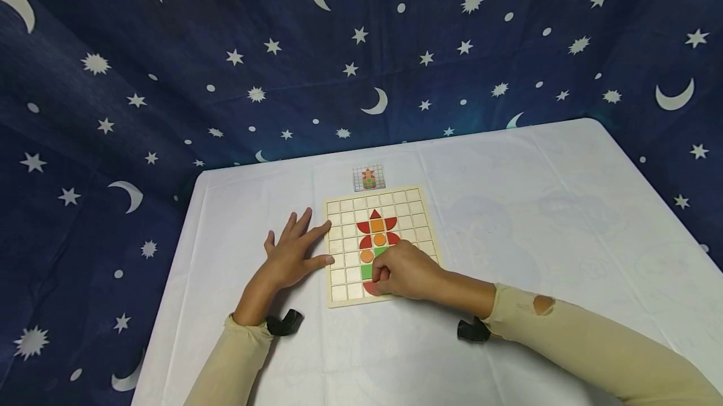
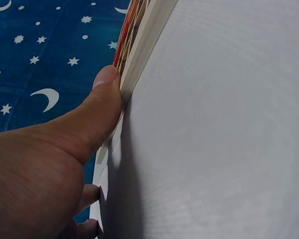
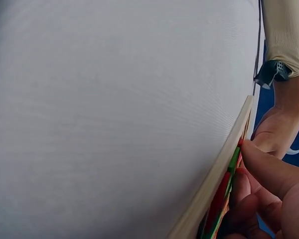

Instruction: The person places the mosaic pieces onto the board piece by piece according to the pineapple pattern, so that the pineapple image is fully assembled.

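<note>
A wooden grid board [image 1: 337, 293] bears a figure of flat coloured pieces on the white table. My right hand [image 1: 409, 271] bends over its lower part, fingers curled. Its thumb tip is right at a red curved piece [image 1: 371, 288] in the bottom row, with a green square [image 1: 367, 272] just above. I cannot tell whether the fingers pinch a piece. My left hand [image 1: 289, 258] lies spread beside the board's left side, thumb and index tips at its edge. In the left wrist view the thumb [image 2: 107, 94] rests against the board edge [image 2: 144, 45]. The right hand hides some pieces.
Behind the board lies a small pattern card [image 1: 369, 177] showing a similar figure. Orange circles [image 1: 367, 256], an orange square [image 1: 376, 225] and a red triangle [image 1: 375, 213] sit higher on the grid. A dark star-patterned cloth [image 1: 294, 67] hangs behind the table [image 1: 508, 218].
</note>
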The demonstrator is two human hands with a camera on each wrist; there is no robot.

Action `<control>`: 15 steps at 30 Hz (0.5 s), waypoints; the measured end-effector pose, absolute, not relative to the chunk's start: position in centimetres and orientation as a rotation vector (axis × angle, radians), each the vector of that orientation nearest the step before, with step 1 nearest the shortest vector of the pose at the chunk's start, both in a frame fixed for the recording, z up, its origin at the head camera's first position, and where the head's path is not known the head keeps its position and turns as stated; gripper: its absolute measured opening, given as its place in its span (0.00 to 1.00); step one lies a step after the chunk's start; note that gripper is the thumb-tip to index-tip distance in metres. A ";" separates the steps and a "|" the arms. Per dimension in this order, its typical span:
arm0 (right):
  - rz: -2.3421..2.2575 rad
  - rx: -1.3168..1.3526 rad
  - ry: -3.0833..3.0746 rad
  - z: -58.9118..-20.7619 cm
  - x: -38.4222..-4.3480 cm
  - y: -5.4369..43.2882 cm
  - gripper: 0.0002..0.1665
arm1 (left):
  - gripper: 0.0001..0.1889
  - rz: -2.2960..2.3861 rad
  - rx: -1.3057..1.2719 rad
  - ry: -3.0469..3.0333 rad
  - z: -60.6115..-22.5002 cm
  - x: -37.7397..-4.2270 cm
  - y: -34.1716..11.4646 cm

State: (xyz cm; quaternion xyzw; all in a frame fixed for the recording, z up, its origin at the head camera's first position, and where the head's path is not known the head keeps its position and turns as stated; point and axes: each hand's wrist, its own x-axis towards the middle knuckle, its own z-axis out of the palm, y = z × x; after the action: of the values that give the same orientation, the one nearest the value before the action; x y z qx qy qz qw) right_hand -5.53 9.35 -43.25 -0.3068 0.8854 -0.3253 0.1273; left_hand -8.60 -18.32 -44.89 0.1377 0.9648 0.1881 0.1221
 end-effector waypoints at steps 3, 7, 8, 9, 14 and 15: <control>-0.949 -0.861 2.577 -43.5 -5.5 9.5 0.10 | 0.41 0.546 0.402 2.815 -44.8 -8.6 -18.3; -0.978 -0.826 2.566 -43.7 -5.4 9.6 0.11 | 0.41 0.544 0.407 2.818 -44.8 -8.7 -18.2; -0.985 -0.822 2.561 -43.8 -5.4 9.6 0.12 | 0.41 0.545 0.407 2.818 -44.8 -8.7 -18.3; -0.988 -0.821 2.558 -43.7 -5.4 9.7 0.12 | 0.41 0.542 0.411 2.821 -44.8 -8.7 -18.2; -1.074 -0.839 2.533 -43.2 -5.5 10.6 0.09 | 0.42 0.538 0.409 2.820 -44.7 -8.7 -18.2; -1.100 -0.845 2.533 -43.0 -5.6 10.9 0.08 | 0.42 0.534 0.410 2.825 -44.6 -8.6 -18.2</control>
State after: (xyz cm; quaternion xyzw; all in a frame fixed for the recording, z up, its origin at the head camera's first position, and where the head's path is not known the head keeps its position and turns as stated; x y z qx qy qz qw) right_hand -5.56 10.92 -43.01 -0.2901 0.8701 -0.3780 0.1264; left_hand -8.65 -18.21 -44.65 0.1403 0.9659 0.1827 0.1186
